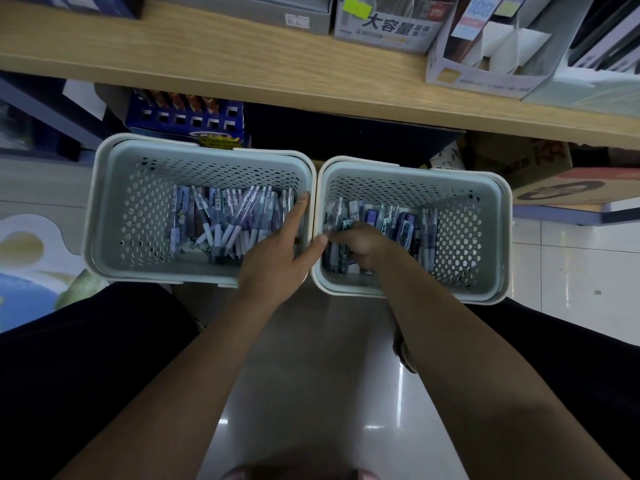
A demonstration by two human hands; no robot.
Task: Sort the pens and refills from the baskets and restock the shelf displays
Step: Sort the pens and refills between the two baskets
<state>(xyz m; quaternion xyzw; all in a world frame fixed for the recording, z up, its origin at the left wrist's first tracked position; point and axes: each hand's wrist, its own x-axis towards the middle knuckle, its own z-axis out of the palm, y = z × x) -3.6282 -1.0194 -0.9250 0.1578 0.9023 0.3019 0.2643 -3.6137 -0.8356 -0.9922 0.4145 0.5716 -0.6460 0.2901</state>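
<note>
A person crouches over two pale perforated baskets set side by side on the floor, just below a wooden shelf (242,74) stacked with display boxes. The left basket (104,209) holds a loose heap of pens (235,220). Most lie with their long axis running toward and away from the shelf, tips toward the person, though several cross at angles. The left hand (280,251) rests on the wall this basket shares with its neighbour, fingers straight and relaxed inside, thumb reaching over the rim, gripping nothing.

The right basket (491,237), touching the left one, holds pens and small refill packs (372,216), some marked HB, again mostly pointing toward the shelf. The right hand (360,245) is down among them with its fingers curled; whether they actually hold an item cannot be told.

The likely risk is snagging: the crossed, overlapping pens could drag neighbours along when one is lifted, spilling them or mixing pens with refills.
</note>
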